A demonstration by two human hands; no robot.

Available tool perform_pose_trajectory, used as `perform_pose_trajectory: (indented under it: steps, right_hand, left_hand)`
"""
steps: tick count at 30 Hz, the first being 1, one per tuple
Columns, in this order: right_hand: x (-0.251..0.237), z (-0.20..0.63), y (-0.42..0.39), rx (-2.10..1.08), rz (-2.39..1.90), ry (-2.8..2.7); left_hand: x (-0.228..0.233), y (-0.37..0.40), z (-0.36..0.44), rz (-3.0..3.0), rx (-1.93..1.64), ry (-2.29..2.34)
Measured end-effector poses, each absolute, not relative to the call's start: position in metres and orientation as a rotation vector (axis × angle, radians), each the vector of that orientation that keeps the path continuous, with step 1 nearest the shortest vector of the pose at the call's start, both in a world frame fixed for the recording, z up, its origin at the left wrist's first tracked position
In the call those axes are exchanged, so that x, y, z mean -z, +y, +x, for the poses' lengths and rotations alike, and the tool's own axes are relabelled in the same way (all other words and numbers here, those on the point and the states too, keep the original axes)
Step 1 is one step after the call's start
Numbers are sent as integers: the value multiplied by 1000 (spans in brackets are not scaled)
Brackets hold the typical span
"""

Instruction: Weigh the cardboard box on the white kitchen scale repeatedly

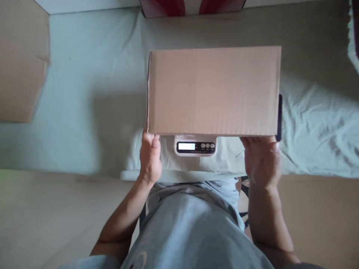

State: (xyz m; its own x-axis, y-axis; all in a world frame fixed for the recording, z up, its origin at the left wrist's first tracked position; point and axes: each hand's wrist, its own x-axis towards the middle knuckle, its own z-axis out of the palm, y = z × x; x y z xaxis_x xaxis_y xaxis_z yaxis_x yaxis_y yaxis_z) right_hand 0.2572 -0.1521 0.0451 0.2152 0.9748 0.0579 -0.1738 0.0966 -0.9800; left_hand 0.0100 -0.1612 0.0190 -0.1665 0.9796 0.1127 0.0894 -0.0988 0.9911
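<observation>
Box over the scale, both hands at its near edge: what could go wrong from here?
1. The cardboard box is far wider than the scale, so it may tip once let go.
2. The left hand and right hand touching its near corners could skew the reading.
3. The wrinkled sheet may leave the scale unlevel.

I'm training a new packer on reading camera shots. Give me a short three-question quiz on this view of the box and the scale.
1. True or false: the cardboard box covers the display of the digital scale.
2. Where does each hand touch the box?
3. Which lies at the far left edge? A) a flat cardboard sheet B) a roll of tape C) a second scale

Key
1. False: the lit display and buttons show just below the box's near edge.
2. The left hand is at the near left corner, the right hand at the near right corner.
3. A: a flat cardboard sheet lies on the pale cloth.
</observation>
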Motion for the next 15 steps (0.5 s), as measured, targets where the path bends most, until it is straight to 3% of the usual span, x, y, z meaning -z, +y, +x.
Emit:
perform_pose_trajectory:
  steps: [15]
  right_hand:
    - [-36, 258, -158, -1080, -1155, -942]
  left_hand:
    - [-21, -164, 15, 1257, -1420, 1305]
